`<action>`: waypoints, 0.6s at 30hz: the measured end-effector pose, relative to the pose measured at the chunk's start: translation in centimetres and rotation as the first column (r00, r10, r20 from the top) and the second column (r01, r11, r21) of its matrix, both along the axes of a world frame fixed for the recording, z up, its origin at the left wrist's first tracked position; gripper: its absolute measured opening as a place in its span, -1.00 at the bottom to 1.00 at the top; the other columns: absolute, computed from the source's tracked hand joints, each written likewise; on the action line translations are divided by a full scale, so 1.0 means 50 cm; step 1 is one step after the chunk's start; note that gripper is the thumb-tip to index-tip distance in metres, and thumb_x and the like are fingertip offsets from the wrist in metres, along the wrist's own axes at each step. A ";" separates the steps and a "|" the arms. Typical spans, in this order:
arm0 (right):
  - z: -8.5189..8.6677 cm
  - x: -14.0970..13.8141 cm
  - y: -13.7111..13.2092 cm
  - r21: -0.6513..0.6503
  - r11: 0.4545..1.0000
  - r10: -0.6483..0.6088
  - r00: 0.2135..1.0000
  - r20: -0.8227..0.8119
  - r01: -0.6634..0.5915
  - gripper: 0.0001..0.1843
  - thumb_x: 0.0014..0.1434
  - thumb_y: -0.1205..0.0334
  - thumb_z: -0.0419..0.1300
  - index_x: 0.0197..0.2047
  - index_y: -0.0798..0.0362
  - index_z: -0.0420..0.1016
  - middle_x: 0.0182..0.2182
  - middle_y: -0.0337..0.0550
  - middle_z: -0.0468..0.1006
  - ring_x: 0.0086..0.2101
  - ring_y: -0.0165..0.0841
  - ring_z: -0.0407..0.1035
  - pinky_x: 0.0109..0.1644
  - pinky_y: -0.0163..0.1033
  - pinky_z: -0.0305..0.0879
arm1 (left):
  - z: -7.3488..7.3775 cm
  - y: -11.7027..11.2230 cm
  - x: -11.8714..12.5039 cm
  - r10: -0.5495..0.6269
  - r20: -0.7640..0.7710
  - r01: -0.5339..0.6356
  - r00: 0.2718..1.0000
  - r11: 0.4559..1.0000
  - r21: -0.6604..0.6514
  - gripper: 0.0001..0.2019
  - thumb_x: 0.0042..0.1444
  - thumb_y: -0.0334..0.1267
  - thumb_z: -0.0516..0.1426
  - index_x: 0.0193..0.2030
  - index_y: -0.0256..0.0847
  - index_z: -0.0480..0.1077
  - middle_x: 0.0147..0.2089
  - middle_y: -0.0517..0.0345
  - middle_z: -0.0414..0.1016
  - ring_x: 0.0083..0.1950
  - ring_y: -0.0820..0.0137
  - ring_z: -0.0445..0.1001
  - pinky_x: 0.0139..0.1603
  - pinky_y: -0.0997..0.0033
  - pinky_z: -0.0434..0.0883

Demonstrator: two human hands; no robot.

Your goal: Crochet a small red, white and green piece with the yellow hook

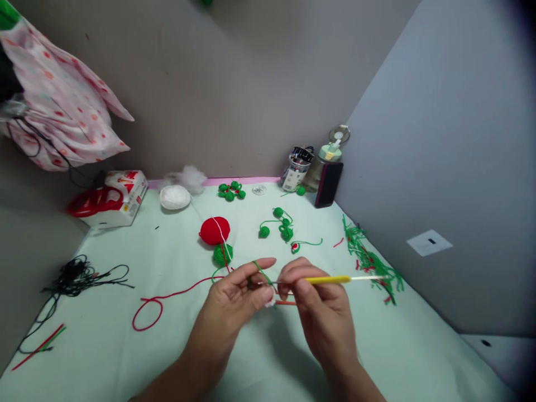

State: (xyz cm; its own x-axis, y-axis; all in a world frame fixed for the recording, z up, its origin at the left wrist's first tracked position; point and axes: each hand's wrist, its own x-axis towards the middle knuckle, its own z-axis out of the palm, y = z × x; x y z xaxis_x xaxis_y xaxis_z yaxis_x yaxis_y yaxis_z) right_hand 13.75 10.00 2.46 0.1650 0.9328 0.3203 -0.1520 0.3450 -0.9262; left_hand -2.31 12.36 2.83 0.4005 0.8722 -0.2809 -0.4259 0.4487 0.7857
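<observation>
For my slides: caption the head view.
Left hand holding a small yarn piece, right hand a yellow-handled tool, over a pale table.

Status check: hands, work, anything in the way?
Right hand holding yellow-handled hook. Left hand pinching small white piece, green yarn strung across same hand. Loose red yarn beside left hand; no visible obstruction.

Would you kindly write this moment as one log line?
left hand: pinches white crochet piece | right hand: holds yellow-handled crochet hook | green yarn: between left hand and hook
</observation>
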 end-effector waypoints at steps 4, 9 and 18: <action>-0.009 -0.004 -0.005 -0.020 0.999 -0.030 0.994 0.106 0.032 -0.85 0.35 0.14 0.31 -0.18 -0.11 0.76 -0.25 -0.09 0.67 -0.22 -0.27 0.53 -0.24 -0.23 0.49 | -0.003 -0.010 0.008 0.001 -0.010 -0.001 1.000 1.000 0.029 -0.56 0.04 -0.27 0.47 0.10 0.05 0.66 -0.18 0.18 0.57 -0.09 0.38 0.51 0.03 0.38 0.47; -0.016 0.006 -0.003 -0.129 0.992 0.007 0.999 -0.044 -0.012 -0.83 0.33 0.08 0.33 -0.20 -0.05 0.73 -0.29 -0.13 0.63 -0.35 -0.35 0.47 -0.26 -0.25 0.45 | 0.010 -0.011 0.007 0.075 -0.051 -0.074 0.996 0.997 0.020 -0.60 0.04 -0.28 0.46 0.05 -0.01 0.68 -0.29 0.23 0.51 -0.19 0.45 0.50 -0.10 0.51 0.48; 0.006 0.004 0.005 -0.187 0.976 0.063 0.964 -0.257 -0.113 -0.79 0.32 0.07 0.35 -0.29 0.02 0.66 -0.32 -0.20 0.62 -0.47 -0.48 0.45 -0.30 -0.34 0.43 | 0.007 0.000 0.000 -0.033 -0.084 0.032 0.996 0.999 -0.018 -0.64 0.15 -0.14 0.40 0.08 -0.13 0.66 -0.36 0.18 0.58 -0.55 0.56 0.44 -0.54 0.58 0.36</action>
State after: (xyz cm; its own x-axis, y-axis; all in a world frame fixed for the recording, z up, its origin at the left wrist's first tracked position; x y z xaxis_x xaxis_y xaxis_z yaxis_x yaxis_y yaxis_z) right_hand 13.94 10.27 2.74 0.1301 0.9877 0.0867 -0.4075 0.1329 -0.9035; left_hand -2.33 12.36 3.15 0.4030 0.8538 -0.3295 -0.3431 0.4748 0.8105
